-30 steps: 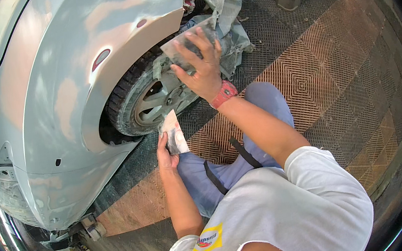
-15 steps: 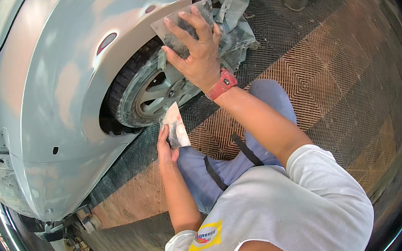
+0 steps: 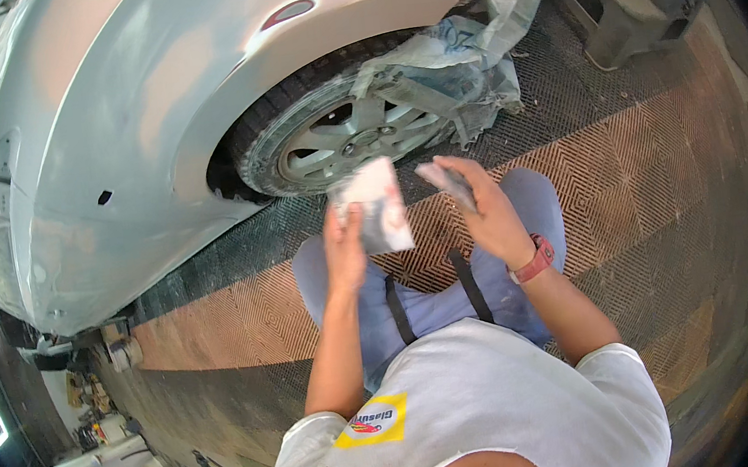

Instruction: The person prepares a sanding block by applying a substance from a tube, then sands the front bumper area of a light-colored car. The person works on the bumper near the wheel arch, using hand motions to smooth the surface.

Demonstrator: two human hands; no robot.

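My left hand (image 3: 345, 241) is closed on a flat rectangular filler plate (image 3: 377, 205), its face smeared with white, pinkish and dark patches. Across a small gap, my right hand (image 3: 489, 216) grips a thin grey spreader (image 3: 448, 183), tilted nearly edge-on and blurred by motion. Neither hand touches the car. Both are held in front of my bent knees. Beyond them is the car's wheel (image 3: 354, 142), under a grey fender (image 3: 163, 119) with peach-coloured patches.
Crumpled plastic sheeting (image 3: 451, 63) hangs over the far side of the tyre. At the upper right stands a grey plastic step stool (image 3: 622, 21). Ribbed floor mat (image 3: 603, 138) spreads around my legs. Tools and containers (image 3: 89, 404) lie at the lower left.
My right hand has come back from the wheel arch with the spreader, down and to the right, turning it edge-on. My left hand has shifted right and slightly up. The view has turned.
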